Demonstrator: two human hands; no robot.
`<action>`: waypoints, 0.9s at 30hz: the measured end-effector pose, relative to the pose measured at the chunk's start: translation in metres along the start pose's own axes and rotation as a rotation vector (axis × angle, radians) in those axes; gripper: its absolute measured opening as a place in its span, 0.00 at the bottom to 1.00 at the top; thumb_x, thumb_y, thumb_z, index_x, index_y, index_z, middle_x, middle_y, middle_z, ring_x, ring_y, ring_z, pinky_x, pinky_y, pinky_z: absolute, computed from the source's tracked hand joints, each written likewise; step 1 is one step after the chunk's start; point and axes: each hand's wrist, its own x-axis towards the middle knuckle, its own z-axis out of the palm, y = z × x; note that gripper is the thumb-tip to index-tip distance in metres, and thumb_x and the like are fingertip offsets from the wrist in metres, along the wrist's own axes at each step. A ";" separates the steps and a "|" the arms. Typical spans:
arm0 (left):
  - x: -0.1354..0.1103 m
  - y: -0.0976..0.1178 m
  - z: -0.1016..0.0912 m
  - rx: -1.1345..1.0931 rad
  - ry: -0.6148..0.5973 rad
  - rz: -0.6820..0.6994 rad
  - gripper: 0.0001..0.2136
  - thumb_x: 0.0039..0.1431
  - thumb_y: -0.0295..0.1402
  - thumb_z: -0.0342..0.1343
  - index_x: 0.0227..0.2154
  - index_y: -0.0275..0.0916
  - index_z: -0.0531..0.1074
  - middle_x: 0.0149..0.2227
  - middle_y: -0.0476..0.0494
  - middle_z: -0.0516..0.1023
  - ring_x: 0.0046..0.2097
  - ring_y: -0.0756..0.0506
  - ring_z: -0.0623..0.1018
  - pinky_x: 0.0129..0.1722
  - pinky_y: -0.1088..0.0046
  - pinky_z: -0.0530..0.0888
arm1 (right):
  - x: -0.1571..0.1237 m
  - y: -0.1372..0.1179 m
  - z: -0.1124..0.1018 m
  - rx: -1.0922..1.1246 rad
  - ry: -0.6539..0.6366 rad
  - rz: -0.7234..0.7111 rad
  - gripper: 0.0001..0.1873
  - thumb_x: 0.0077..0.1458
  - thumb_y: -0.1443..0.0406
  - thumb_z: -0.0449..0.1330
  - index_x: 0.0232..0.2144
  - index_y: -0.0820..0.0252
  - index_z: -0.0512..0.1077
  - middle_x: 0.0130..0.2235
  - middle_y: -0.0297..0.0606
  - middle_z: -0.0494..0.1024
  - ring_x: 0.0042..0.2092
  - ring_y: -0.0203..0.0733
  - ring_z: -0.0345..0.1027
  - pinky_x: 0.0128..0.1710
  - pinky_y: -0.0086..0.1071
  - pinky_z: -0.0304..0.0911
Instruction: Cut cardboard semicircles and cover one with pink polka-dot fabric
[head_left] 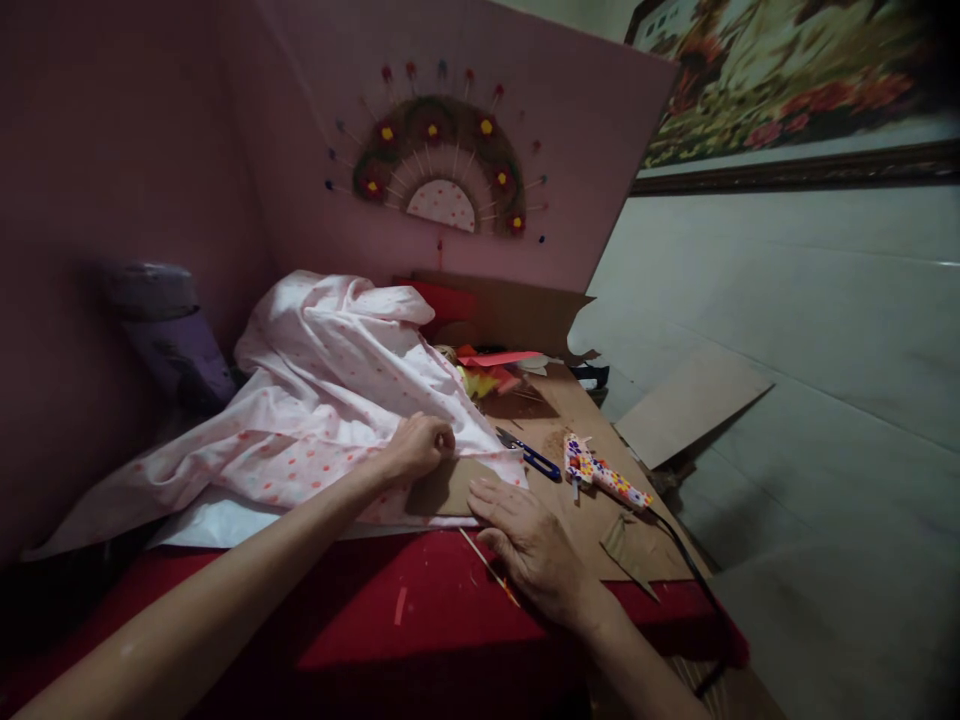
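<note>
A white cloth with pink-red dots point(277, 460) lies bunched across the left and middle of the table. On its near right part rests a flat brown cardboard piece point(442, 490). My left hand point(421, 447) is over the cloth at the cardboard's far edge, fingers curled in; what they pinch, if anything, is hidden. With fingers stretched out, my right hand point(529, 545) lies on the cardboard's right end and holds nothing. Just beyond are blue-handled thread snips point(536, 458). A flower-patterned glue gun point(604, 475) lies farther right.
A thin stick point(487, 565) lies on the red table cover point(360, 610) beside my right hand. A cardboard scrap point(628, 555) and the black cord point(686, 550) are at the right. Coloured scraps point(499, 370) lie behind. A decorated half-round fan point(442, 150) hangs on the pink panel.
</note>
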 end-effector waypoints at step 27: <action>-0.030 -0.006 -0.004 -0.155 -0.031 0.296 0.09 0.53 0.40 0.55 0.28 0.40 0.75 0.32 0.45 0.74 0.39 0.45 0.68 0.40 0.68 0.63 | -0.005 0.008 0.008 0.199 0.152 0.120 0.19 0.58 0.71 0.50 0.50 0.53 0.69 0.53 0.40 0.71 0.56 0.43 0.61 0.56 0.46 0.57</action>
